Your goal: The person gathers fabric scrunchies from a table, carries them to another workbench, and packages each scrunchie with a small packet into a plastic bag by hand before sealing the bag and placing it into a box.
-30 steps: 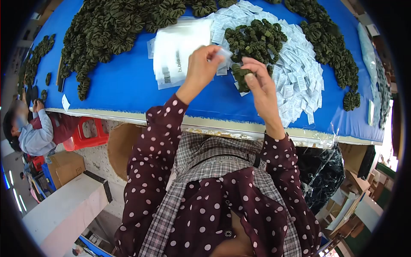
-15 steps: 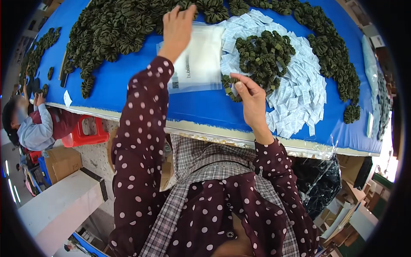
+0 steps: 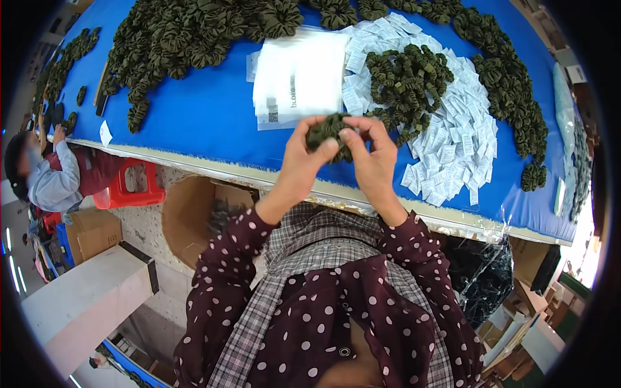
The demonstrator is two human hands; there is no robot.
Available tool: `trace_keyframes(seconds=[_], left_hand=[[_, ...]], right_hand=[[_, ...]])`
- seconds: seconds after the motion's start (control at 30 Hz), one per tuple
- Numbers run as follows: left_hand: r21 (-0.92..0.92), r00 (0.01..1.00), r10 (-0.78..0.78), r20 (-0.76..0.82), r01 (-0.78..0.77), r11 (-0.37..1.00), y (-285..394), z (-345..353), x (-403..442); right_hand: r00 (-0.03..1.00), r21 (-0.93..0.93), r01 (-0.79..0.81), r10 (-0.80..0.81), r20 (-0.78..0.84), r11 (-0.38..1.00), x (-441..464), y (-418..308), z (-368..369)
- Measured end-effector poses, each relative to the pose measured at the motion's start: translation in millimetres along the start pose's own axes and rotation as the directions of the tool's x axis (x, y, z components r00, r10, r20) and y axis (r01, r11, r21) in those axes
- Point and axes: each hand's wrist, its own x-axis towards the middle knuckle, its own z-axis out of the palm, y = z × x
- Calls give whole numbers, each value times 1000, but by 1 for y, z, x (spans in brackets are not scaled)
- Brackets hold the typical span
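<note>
Dark green scrunchies (image 3: 334,134) are held between both hands over the table's front edge. My left hand (image 3: 306,155) pinches them from the left, and my right hand (image 3: 373,154) grips them from the right. Just behind the hands lies a stack of clear printed bags (image 3: 299,74). A pile of green scrunchies (image 3: 404,81) rests on a spread of small white labels (image 3: 453,139), right of the bags. Fingers partly hide what is held.
A large heap of scrunchies (image 3: 174,39) covers the back left of the blue table (image 3: 200,116). More scrunchies (image 3: 511,97) run down the right side. At the far left a person (image 3: 48,174) sits near a red stool (image 3: 132,187).
My left hand has come back from the scrunchie heap at the rear and met my right hand. My right hand has moved slightly left and nearer, with its scrunchie.
</note>
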Motion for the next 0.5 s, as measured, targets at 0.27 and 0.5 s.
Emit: trace_keyframes(seconds=[0.27,0.5], left_hand=[[374,987,137,89,-160,914,-29,-9,-11],[893,810,395,434,-445,-68,-39,-40,41]], right_hand=[[995,89,-93,90,43,992,-29,29,-17],[996,-384,3,-38,-84,923,-9,45,-42]])
